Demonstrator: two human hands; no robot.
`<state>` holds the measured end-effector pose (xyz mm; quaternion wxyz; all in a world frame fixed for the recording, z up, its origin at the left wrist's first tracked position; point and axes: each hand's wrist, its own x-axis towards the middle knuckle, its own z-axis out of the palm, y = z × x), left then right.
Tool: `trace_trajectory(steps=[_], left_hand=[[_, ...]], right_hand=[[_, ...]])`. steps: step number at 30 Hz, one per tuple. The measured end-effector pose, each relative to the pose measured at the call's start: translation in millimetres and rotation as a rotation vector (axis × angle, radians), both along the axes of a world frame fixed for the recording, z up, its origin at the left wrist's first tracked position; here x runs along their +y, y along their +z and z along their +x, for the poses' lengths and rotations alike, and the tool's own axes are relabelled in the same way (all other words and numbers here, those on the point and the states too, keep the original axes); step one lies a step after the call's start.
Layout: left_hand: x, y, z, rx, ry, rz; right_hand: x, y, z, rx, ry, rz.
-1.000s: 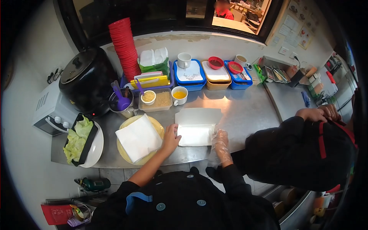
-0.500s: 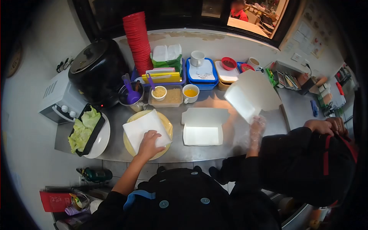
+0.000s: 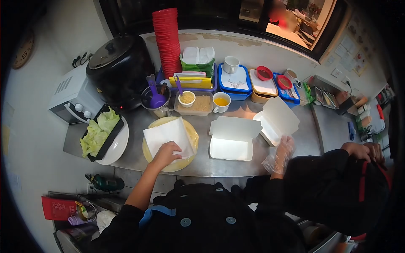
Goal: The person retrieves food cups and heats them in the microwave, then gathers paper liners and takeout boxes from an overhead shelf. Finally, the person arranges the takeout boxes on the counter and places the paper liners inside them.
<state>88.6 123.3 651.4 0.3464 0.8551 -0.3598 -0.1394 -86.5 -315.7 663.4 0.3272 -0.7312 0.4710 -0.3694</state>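
My left hand (image 3: 166,154) rests on the white paper sheets (image 3: 168,134), fingers curled at their lower right edge. The sheets lie on a yellow round plate (image 3: 193,137). In a clear plastic glove, my right hand (image 3: 285,148) pinches the near edge of an open white box (image 3: 277,120). Another open white box (image 3: 231,145) stands between my hands, its lid folded back and its inside bare.
Lettuce (image 3: 99,131) in a black tray overlaps a white plate (image 3: 122,145) at the left. Behind are a cup of yellow liquid (image 3: 221,102), a tub of crumbs (image 3: 200,104) and lidded tubs (image 3: 235,80). A co-worker's dark sleeve (image 3: 325,181) is close at the right.
My left hand has gone from the first box to the paper sheets. A second open box has appeared in my right hand and come down beside the first. The view has shifted.
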Motion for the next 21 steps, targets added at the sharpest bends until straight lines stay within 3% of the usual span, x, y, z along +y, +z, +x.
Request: trace_trajectory(steps=[3,4,6,8,11,13,14,16,17,18,20,21], left_hand=[[1.6,3.1,2.6,0.042,-0.018,0.071],[-0.5,11.8,-0.8,0.012,0.055,0.015],[-3.6,24.7,-1.3,-0.024,0.129,-0.041],[-5.1,33.6,2.5,-0.008,0.466,-0.234],[-0.5,52.6,8.5,0.089,0.491,-0.367],[1.8,75.0,6.9,0.166,0.498,-0.390],[-0.4,85.4,0.8,0.161,0.503,-0.392],[-8.7,102.1,-10.5,0.379,0.538,-0.640],[-9.5,109.1,-15.0,0.374,0.540,-0.643],[-9.6,114.9,-19.4,0.437,0.487,-0.646],[-5.3,118.7,-17.8,0.494,0.437,-0.653],[0.9,119.6,-12.4,0.131,0.438,-0.542]], right_hand=[[40.2,37.0,14.6,-0.006,0.000,-0.338],[56.9,46.0,20.1,-0.009,0.002,-0.339],[96.9,61.7,34.1,-0.160,0.222,-0.302],[154.3,72.4,45.4,-0.099,0.516,-0.117],[225.9,53.3,66.6,0.011,1.080,-0.082],[259.1,46.0,81.1,0.038,1.343,0.106],[273.1,44.9,86.8,0.036,1.349,0.104],[295.2,53.2,96.1,0.031,1.383,0.090],[298.3,61.2,100.2,-0.039,1.426,0.247],[300.3,58.4,103.7,-0.040,1.431,0.243],[301.2,43.7,114.9,-0.273,1.260,0.374],[300.5,37.4,121.1,-0.357,1.234,0.554]])
